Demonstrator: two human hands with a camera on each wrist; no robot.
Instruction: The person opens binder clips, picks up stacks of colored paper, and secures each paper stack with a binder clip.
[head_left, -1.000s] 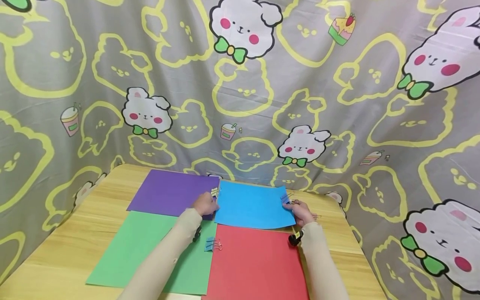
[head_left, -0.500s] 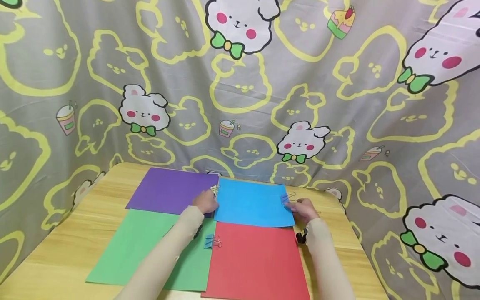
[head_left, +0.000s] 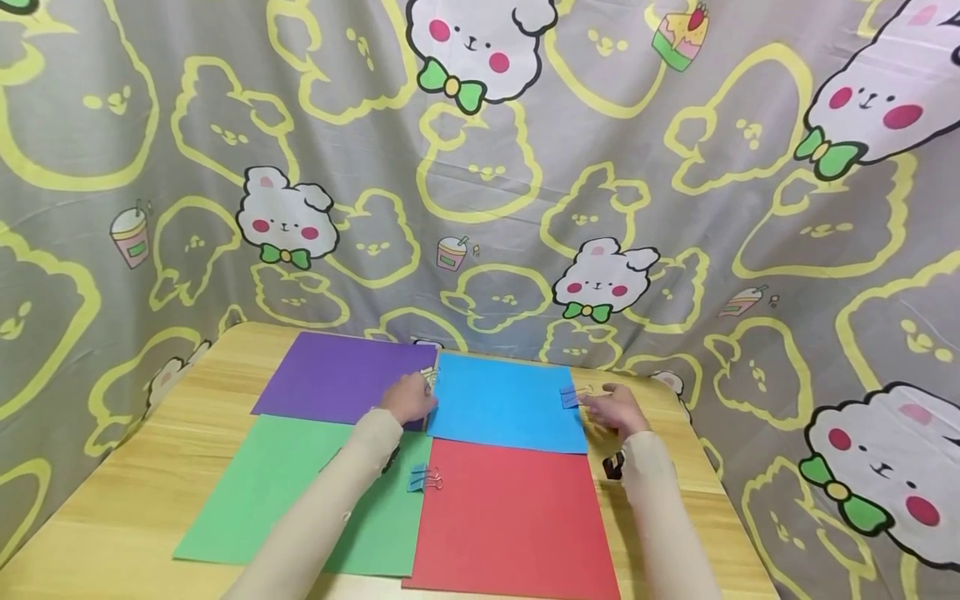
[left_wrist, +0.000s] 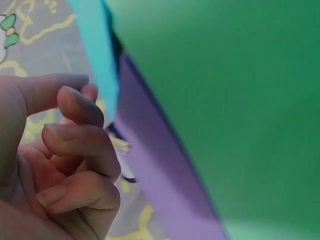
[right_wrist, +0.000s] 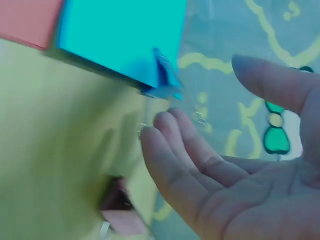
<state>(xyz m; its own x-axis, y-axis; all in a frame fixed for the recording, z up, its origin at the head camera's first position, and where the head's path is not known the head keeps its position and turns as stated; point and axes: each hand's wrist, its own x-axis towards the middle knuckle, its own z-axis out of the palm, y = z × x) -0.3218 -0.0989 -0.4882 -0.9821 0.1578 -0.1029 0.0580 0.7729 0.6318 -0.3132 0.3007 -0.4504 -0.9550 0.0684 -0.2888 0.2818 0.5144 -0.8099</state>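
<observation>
A blue sheet (head_left: 504,400) lies at the back of the table, with a blue binder clip (head_left: 569,396) on its right edge. My right hand (head_left: 618,408) is beside this clip; in the right wrist view its fingers (right_wrist: 172,170) are extended near the wire handles, thumb apart. My left hand (head_left: 408,400) is at the sheet's left edge, over the purple sheet (head_left: 337,375). In the left wrist view its fingers (left_wrist: 85,142) are loosely curled with nothing visible in them, and the thumb tip is beside the blue edge. A yellowish binder clip (head_left: 428,374) shows just beyond that hand.
In front lie a green sheet (head_left: 277,492) and a red sheet (head_left: 510,517), with a teal binder clip (head_left: 417,478) where they meet. A pink and dark binder clip (right_wrist: 122,215) rests on the wooden table (head_left: 135,483). A patterned curtain (head_left: 487,192) hangs behind.
My right hand has let go of the blue clip and drawn slightly right. The blue sheet's bowed front edge has settled flatter. My left hand has stayed near the same spot.
</observation>
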